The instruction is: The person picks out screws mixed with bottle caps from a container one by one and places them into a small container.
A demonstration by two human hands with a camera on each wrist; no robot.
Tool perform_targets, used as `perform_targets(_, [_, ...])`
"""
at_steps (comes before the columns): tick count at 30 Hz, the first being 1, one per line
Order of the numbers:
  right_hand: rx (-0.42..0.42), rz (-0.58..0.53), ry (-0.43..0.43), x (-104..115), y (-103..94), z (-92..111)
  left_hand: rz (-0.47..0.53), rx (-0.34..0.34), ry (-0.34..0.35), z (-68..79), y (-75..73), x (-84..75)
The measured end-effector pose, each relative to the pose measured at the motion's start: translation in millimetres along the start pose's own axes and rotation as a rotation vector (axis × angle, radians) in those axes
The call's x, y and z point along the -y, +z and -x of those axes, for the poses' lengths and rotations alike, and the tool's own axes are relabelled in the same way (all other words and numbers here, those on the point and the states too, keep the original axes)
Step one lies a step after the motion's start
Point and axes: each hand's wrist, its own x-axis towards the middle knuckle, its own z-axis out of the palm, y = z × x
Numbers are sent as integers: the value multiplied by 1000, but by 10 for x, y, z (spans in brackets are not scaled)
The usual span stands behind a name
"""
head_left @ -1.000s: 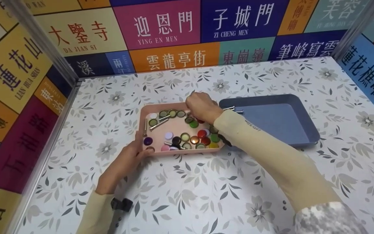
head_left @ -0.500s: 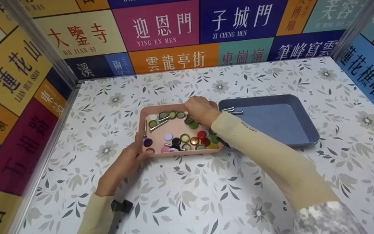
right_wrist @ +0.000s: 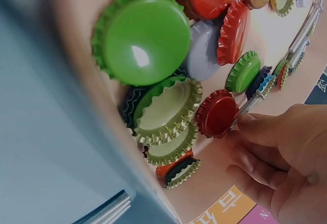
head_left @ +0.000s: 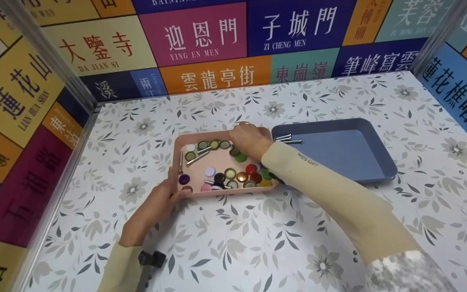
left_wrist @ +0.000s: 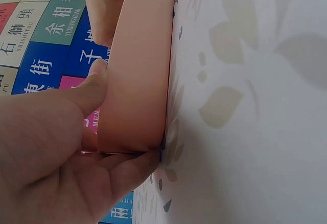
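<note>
The right hand (head_left: 249, 138) reaches into the far right part of the pink tray (head_left: 215, 160), and its thumb and fingers pinch a threaded screw (right_wrist: 251, 103). That screw lies tilted just beside a dark red bottle cap (right_wrist: 217, 113), inside the tray. The left hand (head_left: 158, 202) grips the near left corner of the same tray, thumb at the rim and fingers low by the table (head_left: 233, 243).

Many crown caps lie scattered in the tray, some face up, some turned over: a green cap (right_wrist: 143, 35) and a copper-coloured cap (head_left: 242, 176) on the right side, a purple cap (head_left: 184, 179) near the left hand. A long screw (head_left: 198, 157) lies slanted in the left half, with others around it. Just right of the pink tray stands a blue-grey tray (head_left: 335, 152), with a few loose screws (head_left: 294, 141) at its left end.
</note>
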Motion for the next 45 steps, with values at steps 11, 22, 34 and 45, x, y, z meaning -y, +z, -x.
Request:
perform_targets(11, [-43, 69, -53, -6, 20, 19, 10, 15, 24, 19, -23, 12])
perform_targets(22, [2, -17, -9, 1, 14, 19, 13, 12, 3, 3, -2, 4])
perform_targets(34, [-61, 6, -98, -28, 21, 0, 29, 11, -1, -1, -1, 21])
perform_targets(45, [-158, -7, -190, -93, -13, 46, 3, 13, -3, -8, 4, 17])
